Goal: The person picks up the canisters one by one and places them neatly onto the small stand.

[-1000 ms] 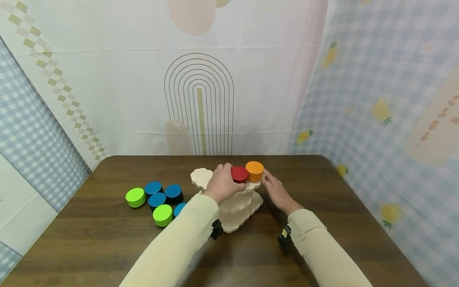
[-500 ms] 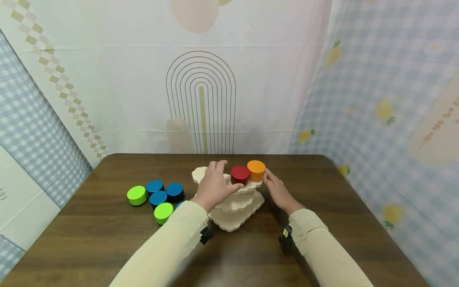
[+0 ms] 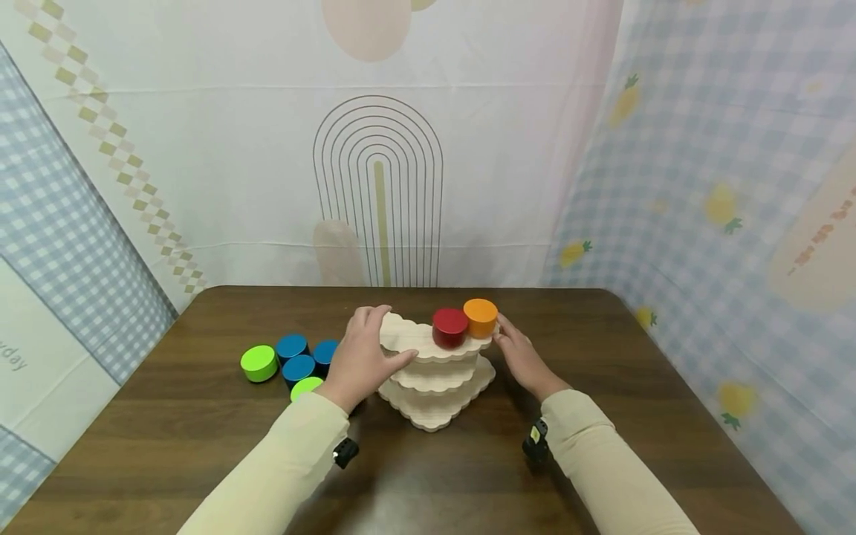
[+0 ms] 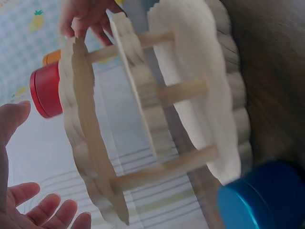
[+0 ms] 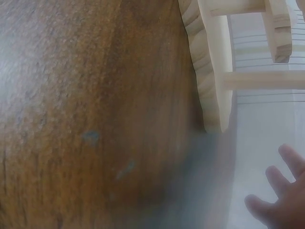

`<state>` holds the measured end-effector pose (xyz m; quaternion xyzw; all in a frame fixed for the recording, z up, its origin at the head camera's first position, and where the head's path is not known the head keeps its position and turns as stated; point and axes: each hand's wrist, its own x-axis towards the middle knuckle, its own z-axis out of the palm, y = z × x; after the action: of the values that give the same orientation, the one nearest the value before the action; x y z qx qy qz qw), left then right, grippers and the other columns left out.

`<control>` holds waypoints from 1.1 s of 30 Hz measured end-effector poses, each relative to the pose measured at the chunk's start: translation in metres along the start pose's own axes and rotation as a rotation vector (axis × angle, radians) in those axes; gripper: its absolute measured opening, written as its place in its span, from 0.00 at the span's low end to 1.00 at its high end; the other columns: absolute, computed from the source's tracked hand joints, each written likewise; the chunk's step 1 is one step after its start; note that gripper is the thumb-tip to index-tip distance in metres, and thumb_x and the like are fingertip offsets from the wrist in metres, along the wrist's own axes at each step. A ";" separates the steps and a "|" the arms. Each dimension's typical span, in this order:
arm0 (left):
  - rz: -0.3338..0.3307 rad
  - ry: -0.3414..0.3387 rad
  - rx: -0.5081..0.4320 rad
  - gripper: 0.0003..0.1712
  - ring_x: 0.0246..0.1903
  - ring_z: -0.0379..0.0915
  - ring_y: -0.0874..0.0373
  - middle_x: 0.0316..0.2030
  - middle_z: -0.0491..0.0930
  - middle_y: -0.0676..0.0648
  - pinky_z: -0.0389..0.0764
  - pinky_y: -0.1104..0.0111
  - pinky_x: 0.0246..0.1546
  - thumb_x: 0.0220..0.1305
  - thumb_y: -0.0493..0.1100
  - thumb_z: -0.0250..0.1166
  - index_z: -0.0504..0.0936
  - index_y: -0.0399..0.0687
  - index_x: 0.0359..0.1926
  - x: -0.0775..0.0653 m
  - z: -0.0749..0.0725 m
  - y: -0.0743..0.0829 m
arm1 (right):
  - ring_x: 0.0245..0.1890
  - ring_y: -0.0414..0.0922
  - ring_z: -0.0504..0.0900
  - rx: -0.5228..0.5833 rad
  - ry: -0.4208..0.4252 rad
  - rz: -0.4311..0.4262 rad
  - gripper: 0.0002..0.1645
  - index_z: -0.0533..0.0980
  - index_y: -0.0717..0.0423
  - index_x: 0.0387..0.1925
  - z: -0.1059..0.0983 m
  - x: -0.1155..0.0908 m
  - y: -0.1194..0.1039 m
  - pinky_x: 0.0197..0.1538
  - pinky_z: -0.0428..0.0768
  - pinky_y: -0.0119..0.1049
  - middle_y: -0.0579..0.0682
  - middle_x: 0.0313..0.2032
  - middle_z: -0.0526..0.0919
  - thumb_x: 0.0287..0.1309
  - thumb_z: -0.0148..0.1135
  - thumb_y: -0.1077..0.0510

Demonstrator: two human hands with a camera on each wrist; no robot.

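A wooden tiered stand [image 3: 431,375] with scalloped shelves on round posts stands at mid-table. On its top shelf sit a red round tin [image 3: 449,329] and, right beside it, an orange round tin [image 3: 481,318]. My left hand [image 3: 361,359] is off the stand's left side, thumb and fingers spread, holding nothing. In the left wrist view, a gap shows between its thumb and the red tin [image 4: 46,89]. At the top shelf's right end, next to the orange tin, is my right hand [image 3: 524,362]. Its fingers look extended in the right wrist view; contact with the shelf is unclear.
Several blue tins [image 3: 297,367] and green tins [image 3: 258,363] cluster on the brown table [image 3: 200,446] left of the stand, partly hidden by the left hand. A patterned cloth [image 3: 501,171] hangs behind the table.
My left hand has let go of the red tin and moved left, away from it, uncovering more of the top shelf. The right hand has stayed at the shelf's right end.
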<state>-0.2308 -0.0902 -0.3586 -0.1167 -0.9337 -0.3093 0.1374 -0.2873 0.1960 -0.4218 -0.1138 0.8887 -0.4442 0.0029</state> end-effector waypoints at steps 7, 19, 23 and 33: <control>0.011 0.034 0.015 0.45 0.56 0.63 0.43 0.57 0.65 0.37 0.77 0.50 0.47 0.53 0.56 0.72 0.65 0.41 0.66 -0.012 -0.010 -0.021 | 0.73 0.57 0.48 -0.001 0.006 -0.008 0.34 0.47 0.53 0.76 0.000 0.001 0.000 0.70 0.48 0.60 0.56 0.74 0.50 0.73 0.34 0.49; -0.098 0.044 0.053 0.47 0.60 0.59 0.38 0.60 0.61 0.32 0.71 0.45 0.54 0.55 0.56 0.71 0.62 0.36 0.67 -0.033 -0.028 -0.064 | 0.73 0.59 0.48 -0.008 -0.004 0.002 0.34 0.46 0.53 0.76 -0.001 -0.001 -0.001 0.70 0.47 0.62 0.57 0.74 0.50 0.73 0.33 0.48; -0.127 0.048 0.058 0.47 0.59 0.59 0.37 0.60 0.61 0.31 0.71 0.44 0.54 0.56 0.56 0.70 0.62 0.34 0.67 -0.040 -0.033 -0.076 | 0.73 0.59 0.46 0.004 -0.015 0.007 0.34 0.45 0.53 0.76 -0.002 -0.001 -0.001 0.69 0.45 0.63 0.57 0.75 0.49 0.74 0.33 0.48; -0.249 0.003 0.060 0.52 0.60 0.57 0.33 0.62 0.57 0.27 0.69 0.40 0.54 0.57 0.61 0.68 0.57 0.32 0.68 -0.054 -0.042 -0.096 | 0.73 0.59 0.47 -0.009 -0.015 0.009 0.34 0.46 0.52 0.76 -0.002 -0.001 -0.002 0.69 0.47 0.63 0.57 0.74 0.50 0.73 0.33 0.48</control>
<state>-0.2016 -0.1982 -0.3959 0.0048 -0.9496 -0.2960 0.1030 -0.2859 0.1969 -0.4190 -0.1131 0.8911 -0.4394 0.0110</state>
